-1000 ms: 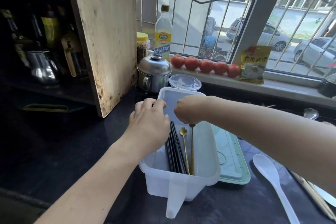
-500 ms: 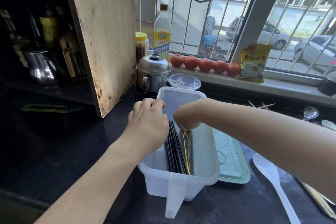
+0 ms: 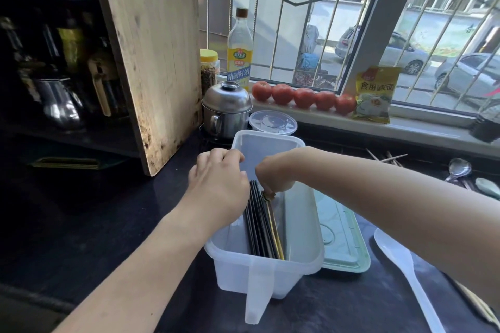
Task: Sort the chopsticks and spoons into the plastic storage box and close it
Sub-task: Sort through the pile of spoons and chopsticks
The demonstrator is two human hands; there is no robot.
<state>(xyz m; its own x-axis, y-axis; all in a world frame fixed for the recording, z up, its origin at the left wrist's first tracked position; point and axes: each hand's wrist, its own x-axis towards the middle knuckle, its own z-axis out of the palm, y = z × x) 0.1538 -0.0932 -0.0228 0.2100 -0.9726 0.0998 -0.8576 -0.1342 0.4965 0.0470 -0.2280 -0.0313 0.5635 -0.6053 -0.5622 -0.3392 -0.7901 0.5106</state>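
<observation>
Dark kitchen worktop under a barred window.
Left hand curls on the storage box rim at 9 o'clock; right hand pinches gold spoons beside black chopsticks.

The storage box stands on the surface; chopsticks lie lengthwise in it, gold spoons just to their right; the lid lies right of the box, a ladle farther right; a pot stands behind the box.
</observation>
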